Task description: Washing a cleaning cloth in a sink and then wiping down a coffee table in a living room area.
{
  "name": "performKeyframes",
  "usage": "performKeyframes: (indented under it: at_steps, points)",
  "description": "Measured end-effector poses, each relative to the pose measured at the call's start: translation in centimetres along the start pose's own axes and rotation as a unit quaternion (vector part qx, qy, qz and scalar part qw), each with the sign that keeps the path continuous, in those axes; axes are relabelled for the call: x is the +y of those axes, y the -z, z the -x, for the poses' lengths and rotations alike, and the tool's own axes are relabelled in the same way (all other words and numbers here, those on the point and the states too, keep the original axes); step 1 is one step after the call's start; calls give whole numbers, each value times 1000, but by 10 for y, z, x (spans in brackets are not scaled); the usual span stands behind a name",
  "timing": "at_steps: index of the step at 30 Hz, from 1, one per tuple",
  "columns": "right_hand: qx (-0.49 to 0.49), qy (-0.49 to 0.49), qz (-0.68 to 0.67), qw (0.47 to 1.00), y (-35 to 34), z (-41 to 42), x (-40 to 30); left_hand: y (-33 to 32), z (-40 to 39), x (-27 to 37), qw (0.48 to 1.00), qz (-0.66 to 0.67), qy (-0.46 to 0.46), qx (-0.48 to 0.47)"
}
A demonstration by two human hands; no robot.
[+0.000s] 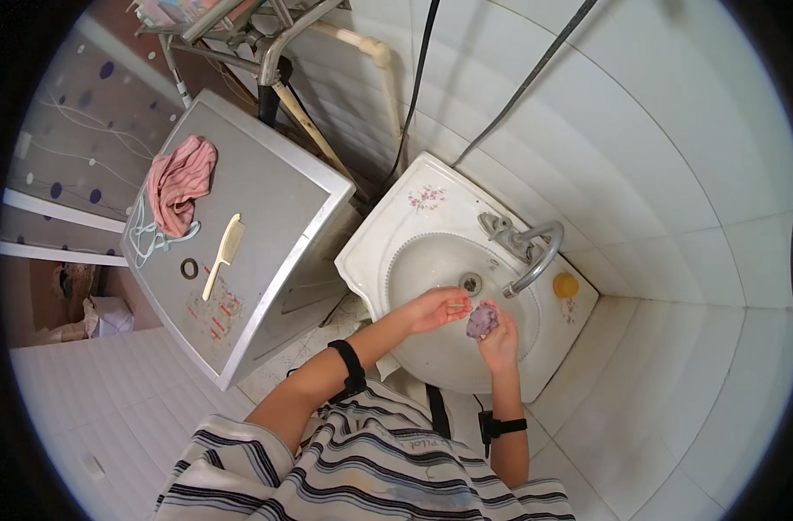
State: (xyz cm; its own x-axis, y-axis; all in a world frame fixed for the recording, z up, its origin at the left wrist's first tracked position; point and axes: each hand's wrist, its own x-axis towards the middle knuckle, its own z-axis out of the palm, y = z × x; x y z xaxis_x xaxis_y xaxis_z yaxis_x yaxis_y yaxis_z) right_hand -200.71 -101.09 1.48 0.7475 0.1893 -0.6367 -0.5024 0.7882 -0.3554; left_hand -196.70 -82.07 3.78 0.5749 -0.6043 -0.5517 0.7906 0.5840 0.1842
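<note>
Over the bowl of a white ceramic washbasin [419, 267], my right hand [499, 338] holds a crumpled purple thing [482, 321], perhaps a wad of cloth or mesh; its kind is not certain. My left hand [438, 309] is just left of it, palm turned up, fingers slightly curled and nothing seen in them. The basin's drain [470, 283] lies just beyond my hands. A curved chrome faucet [546, 254] reaches over the bowl from the back edge, its spout near my right fingertips. A yellow round object [565, 285] sits on the basin's right corner.
Left of the basin stands a grey-topped cabinet or appliance [272, 195] with a pink striped cloth [183, 185], light blue straps [150, 241], a cream comb [224, 254] and a dark ring [188, 268]. Metal tubing [266, 62] and a pipe [386, 84] stand behind; black cables hang by the tiled wall.
</note>
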Motion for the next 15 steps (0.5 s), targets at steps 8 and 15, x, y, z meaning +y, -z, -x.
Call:
performKeyframes:
  at_steps: [8, 15]
  points:
    - [-36, 84, 116, 989, -19, 15, 1, 1, -4, -4, 996, -75, -36, 24]
    - [175, 181, 476, 843, 4, -35, -69, -20, -6, 0, 987, -142, -12, 78]
